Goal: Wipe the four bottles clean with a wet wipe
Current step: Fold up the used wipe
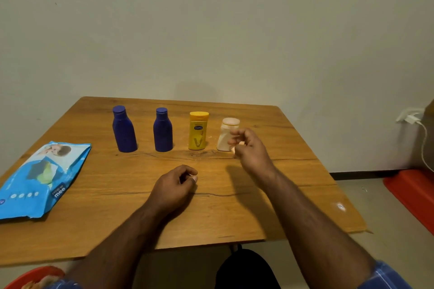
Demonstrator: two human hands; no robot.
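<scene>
Bottles, four of them, stand upright in a row across the far half of the table (258, 195), parallel to its far edge: two blue bottles (124, 131) toward the far left corner side, then a yellow bottle (198, 131), then a white bottle (226, 135) at the right end of the row. Each has its long axis vertical, cap up.

My right hand (249, 148) hangs just in front of the white bottle, fingers loosely curled, partly covering its lower right side. I cannot tell whether the fingertips touch it, and I see something pale under the fingers that may be a wipe or only the bottle's base. My left hand (176, 185) rests on the table near the middle, fingers curled in, nothing visibly held.

A pack of wet wipes (42, 178) lies flat at the left edge, well apart from both hands, nearer my left. If no wipe is in hand, I judge my left should reach leftward for the pack while my right takes the white bottle.
</scene>
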